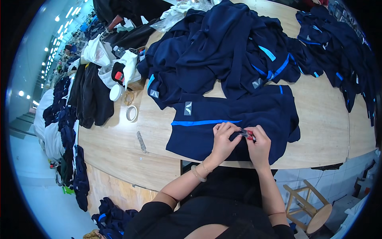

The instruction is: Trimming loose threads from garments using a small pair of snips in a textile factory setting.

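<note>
A navy garment piece [207, 137] lies flat on the table in front of me, with a bright blue stripe [199, 123] and a small grey patch [188, 108] on it. My left hand [225, 140] is closed in a pinch on the fabric near the right end of that stripe. In my right hand [259, 146] are small red-handled thread snips [249, 135]. Their dark blades point left, close to the left fingertips. What exactly lies between the blades is too small to make out.
Beyond the piece rises a heap of navy garments [223, 44]; more navy garments [338, 59] lie far right. At left are a tape roll [131, 114], a white-lidded jar [116, 93] and a grey box-cutter-like strip [141, 142]. A wooden stool [318, 219] stands lower right.
</note>
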Motion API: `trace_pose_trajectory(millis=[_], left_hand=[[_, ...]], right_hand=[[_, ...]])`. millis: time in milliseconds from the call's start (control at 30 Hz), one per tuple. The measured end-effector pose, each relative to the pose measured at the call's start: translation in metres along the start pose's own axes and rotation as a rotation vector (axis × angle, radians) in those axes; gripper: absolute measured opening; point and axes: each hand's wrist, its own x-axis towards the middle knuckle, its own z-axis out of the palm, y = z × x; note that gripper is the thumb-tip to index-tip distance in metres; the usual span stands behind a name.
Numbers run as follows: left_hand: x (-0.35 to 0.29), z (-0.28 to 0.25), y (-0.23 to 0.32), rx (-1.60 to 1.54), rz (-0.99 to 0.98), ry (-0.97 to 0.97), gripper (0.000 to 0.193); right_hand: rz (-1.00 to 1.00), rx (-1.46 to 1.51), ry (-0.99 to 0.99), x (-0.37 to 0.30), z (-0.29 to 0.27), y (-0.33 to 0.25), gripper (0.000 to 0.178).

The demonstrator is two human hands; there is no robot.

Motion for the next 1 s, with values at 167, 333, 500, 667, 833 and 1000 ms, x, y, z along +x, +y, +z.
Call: trace_pose_trajectory(millis=[167, 333, 500, 667, 833, 1000], left_hand=[[-0.002, 0.005, 0.0, 0.019, 0.011, 0.012, 0.015], [0.002, 0.005, -0.006, -0.004, 0.011, 0.006, 0.013], [0.002, 0.002, -0.003, -0.005, 0.002, -0.006, 0.014], [0.002, 0.002, -0.006, 0.002, -0.002, -0.048, 0.016], [0.006, -0.003, 0.0, -0.009, 0.035, -0.032, 0.019], [0.009, -0.013, 0.011, -0.081, 0.015, -0.097, 0.024]], right_hand=[[-0.041, -0.071, -0.008, 0.004, 0.003, 0.001, 0.012], [-0.121, -0.162, -0.053, 0.008, 0.009, -0.005, 0.014], [-0.078, -0.085, -0.058, 0.008, 0.011, -0.009, 0.012], [-0.039, -0.086, -0.071, 0.009, 0.007, -0.007, 0.014], [-0.021, -0.066, -0.065, 0.011, 0.008, -0.007, 0.013], [-0.01, -0.012, -0.094, 0.007, 0.001, -0.01, 0.014]])
